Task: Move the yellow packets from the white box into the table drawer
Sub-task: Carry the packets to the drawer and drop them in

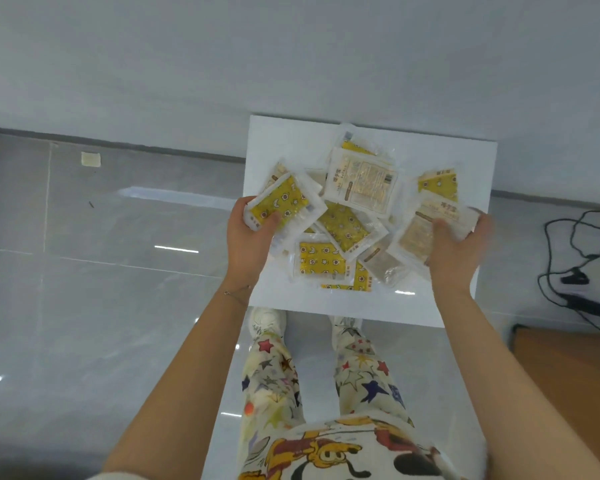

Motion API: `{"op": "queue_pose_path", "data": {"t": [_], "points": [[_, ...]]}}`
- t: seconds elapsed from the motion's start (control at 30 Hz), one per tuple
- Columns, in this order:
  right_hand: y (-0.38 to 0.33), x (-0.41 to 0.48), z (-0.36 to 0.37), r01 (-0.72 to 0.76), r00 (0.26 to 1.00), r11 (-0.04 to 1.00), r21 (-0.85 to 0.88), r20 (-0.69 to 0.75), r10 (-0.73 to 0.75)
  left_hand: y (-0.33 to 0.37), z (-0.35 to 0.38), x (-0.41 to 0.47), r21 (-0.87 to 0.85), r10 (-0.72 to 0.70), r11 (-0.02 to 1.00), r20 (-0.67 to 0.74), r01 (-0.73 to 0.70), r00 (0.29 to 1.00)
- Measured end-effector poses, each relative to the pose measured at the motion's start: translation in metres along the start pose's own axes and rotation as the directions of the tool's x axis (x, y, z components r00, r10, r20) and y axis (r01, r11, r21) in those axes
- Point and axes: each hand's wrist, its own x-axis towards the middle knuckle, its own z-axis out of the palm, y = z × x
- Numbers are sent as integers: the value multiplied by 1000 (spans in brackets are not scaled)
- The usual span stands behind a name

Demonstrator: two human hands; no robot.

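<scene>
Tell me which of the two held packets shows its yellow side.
The yellow-faced packet in the left hand, patterned side up. The right hand holds a pale packet, label side up.

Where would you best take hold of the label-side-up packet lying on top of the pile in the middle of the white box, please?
Probably pinch its near sealed edge, coming from above. The label-side-up packet lies flat atop the other packets in the white box, so that thin edge seems free.
</scene>
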Motion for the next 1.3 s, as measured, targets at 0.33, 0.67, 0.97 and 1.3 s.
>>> {"op": "queue_pose_path", "data": {"t": [0.33, 0.67, 0.97, 1.3], "points": [[-68, -84, 38, 195, 884, 981, 6, 433, -179, 8, -100, -61, -282, -66, 959, -212, 3, 975], [-116, -239, 124, 386, 551, 920, -67, 817, -172, -25, -250, -161, -505, -234, 858, -548, -94, 803], [-118, -408, 189, 541, 348, 840, -45, 921, -175, -57, -379, -235, -671, -414, 705, -652, -229, 636], [-145, -597, 232, 666, 119, 746, 1, 987, -107, -47, -515, -329, -660, -450, 668, -727, -345, 519]]}}
